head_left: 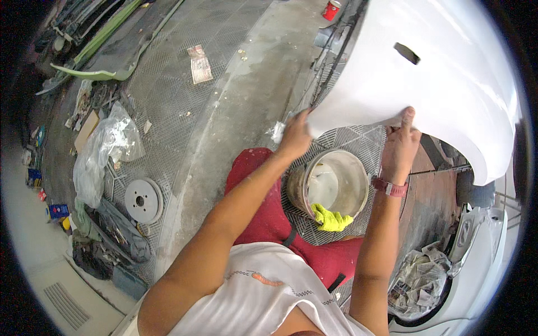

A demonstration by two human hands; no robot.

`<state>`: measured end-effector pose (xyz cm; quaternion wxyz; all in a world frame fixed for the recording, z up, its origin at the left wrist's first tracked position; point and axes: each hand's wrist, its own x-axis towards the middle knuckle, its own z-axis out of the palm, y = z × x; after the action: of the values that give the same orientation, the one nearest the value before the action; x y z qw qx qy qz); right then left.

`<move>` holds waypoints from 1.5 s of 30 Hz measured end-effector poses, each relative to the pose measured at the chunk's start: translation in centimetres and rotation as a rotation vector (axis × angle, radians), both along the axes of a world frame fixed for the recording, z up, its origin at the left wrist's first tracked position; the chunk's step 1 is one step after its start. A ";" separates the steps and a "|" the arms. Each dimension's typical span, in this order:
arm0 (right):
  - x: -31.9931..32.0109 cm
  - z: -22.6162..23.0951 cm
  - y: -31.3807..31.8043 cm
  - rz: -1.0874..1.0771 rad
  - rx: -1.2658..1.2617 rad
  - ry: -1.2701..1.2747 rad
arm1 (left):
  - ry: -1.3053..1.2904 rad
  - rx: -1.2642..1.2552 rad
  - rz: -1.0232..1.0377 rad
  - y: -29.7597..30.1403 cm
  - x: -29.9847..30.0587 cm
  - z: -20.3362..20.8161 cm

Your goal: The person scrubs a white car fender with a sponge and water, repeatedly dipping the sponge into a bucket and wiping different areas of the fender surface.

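A white car fender (443,84) with a small dark slot fills the upper right. At its lower left corner my left hand (296,135) is closed on the edge, its fingertips partly hidden. Farther right, my right hand (401,144) grips the rim of the wheel arch, one finger lying over the white face and the others curled at the edge. A red band circles my right wrist. Below the fender, between my knees, stands a round bucket (358,185) with whitish residue inside. A bright yellow cloth (332,219) hangs over its near rim.
On the left lie a brake disc (143,200), crumpled clear plastic (106,157) and a green trim strip (101,73). A paper scrap (200,64) rests on the grated floor. A red cup (331,10) stands far off. Crumpled newspaper (417,283) sits at lower right, inside a white car part.
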<state>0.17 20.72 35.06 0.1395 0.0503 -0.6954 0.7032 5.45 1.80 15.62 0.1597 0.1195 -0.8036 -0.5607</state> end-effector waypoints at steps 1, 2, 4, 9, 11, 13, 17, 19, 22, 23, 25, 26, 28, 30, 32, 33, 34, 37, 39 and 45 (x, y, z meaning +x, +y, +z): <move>-0.1 0.0 0.1 0.040 0.005 -0.006 | 0.203 0.041 0.038 1.3 -0.5 1.4; -0.1 0.1 0.2 0.032 -0.008 -0.028 | 0.484 0.038 0.107 2.3 -0.9 2.2; 0.0 0.2 0.3 0.010 -0.014 -0.008 | 0.513 0.171 0.117 3.7 -1.2 2.4; 0.3 0.4 -0.1 0.034 -0.009 -0.003 | -0.005 0.057 0.200 2.5 -0.3 -2.7; 0.2 0.3 0.0 0.070 -0.036 0.035 | -0.075 0.069 0.198 2.3 -0.3 -4.0; 0.1 0.2 0.2 0.014 -0.009 0.008 | 0.028 0.052 0.211 2.9 -0.5 -4.4; -0.3 0.0 0.8 -0.042 -0.053 -0.034 | 0.044 0.102 0.247 5.0 -0.6 -6.0; -0.3 -0.1 0.9 0.048 -0.005 -0.020 | -0.048 0.110 0.283 4.9 -0.5 -8.3; -0.2 0.0 0.7 0.040 -0.036 0.009 | -0.224 -0.146 0.127 3.7 -0.6 -12.2; -0.2 0.0 0.6 0.061 -0.064 0.027 | -0.221 -0.248 0.183 3.3 -0.8 -13.0; -0.1 0.0 0.5 0.063 -0.038 -0.011 | -0.306 -0.399 0.184 2.7 -1.2 -13.7; -0.1 0.0 0.5 0.128 -0.050 0.021 | -0.303 -0.373 0.187 2.6 -1.4 -13.6; -0.2 0.0 0.6 0.068 -0.030 0.003 | -0.315 -0.297 0.160 2.4 -1.6 -12.4; -0.3 0.1 0.8 0.051 -0.003 0.011 | -0.205 -0.058 0.078 2.1 -1.1 -10.5; -0.4 0.0 1.0 -0.042 0.057 -0.064 | -0.147 0.155 0.002 1.5 -0.1 -7.8; -0.4 -0.1 1.0 -0.133 0.066 -0.098 | -0.067 0.178 0.032 1.4 0.5 -6.2; -0.5 0.0 1.0 -0.061 0.071 -0.067 | 0.055 0.151 0.015 1.0 0.6 -4.2; -0.4 -0.1 0.5 0.086 -0.012 0.007 | 0.225 0.123 -0.076 -0.5 0.7 3.5; -0.2 -0.1 0.0 0.010 0.015 0.039 | 0.189 0.107 -0.115 -1.9 0.6 9.2; 0.1 0.2 -0.6 -0.002 0.019 -0.044 | 0.473 0.261 -0.138 -3.1 -1.6 16.4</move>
<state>0.30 20.15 35.23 0.1244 0.0353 -0.7049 0.6974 3.89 -1.35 32.06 0.2876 -0.0502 -0.6712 -0.6814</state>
